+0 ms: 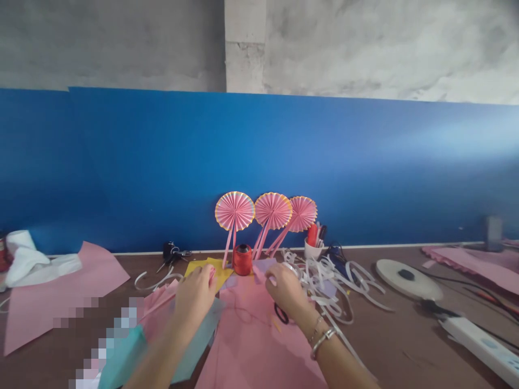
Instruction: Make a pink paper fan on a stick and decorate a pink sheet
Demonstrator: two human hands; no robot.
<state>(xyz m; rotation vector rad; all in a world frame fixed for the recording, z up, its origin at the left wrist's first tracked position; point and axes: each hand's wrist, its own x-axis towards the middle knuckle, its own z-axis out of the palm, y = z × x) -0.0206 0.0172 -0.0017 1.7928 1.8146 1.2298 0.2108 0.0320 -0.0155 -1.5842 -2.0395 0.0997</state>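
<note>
My left hand (198, 293) is closed on a small piece of folded pink paper (212, 273), which shows at its fingertips. My right hand (286, 289) has its fingers pinched together; what they hold, if anything, cannot be made out. Below and between both hands lie large pink paper sheets (259, 354), with a loose thin thread (243, 316) across them. Just beyond stands a red spool of thread (242, 261). A black looped handle (280, 313) shows under my right wrist. Three round pleated pink paper fans (235, 211) lean against the blue panel, strips hanging from them.
White paper strips (330, 286) lie tangled on the right, by a white cup of pens (313, 249). Farther right are a round white disc (407, 279) and a power strip (482, 343) with cables. Keys (174, 253), yellow paper (221, 275) and teal paper (124, 354) lie leftward.
</note>
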